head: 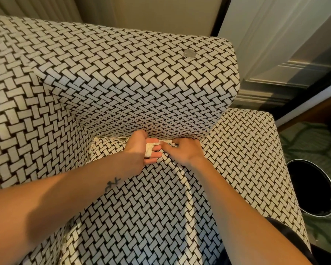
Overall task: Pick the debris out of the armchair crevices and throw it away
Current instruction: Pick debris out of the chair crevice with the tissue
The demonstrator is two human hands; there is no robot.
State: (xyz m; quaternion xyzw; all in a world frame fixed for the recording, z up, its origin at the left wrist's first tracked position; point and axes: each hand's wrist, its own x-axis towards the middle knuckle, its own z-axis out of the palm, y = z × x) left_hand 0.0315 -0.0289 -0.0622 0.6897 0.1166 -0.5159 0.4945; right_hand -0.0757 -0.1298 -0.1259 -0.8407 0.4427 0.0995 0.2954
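The armchair [122, 77] is covered in a black-and-cream woven pattern. Both hands are at the crevice [111, 139] where the seat cushion meets the armrest. My left hand [139, 148] is closed around a crumpled white scrap of paper [149, 149] held in its fingers. My right hand [183, 151] presses down on the seat cushion beside it, its fingertips at a thin white strip of debris [165, 140] lying along the crevice. Whether the fingers pinch that strip is hidden. A coin [189, 53] lies on top of the armrest.
A round black waste bin [313, 188] with a silver rim stands on the green carpet to the right of the chair. White curtains [275, 35] and a skirting board are behind the armrest.
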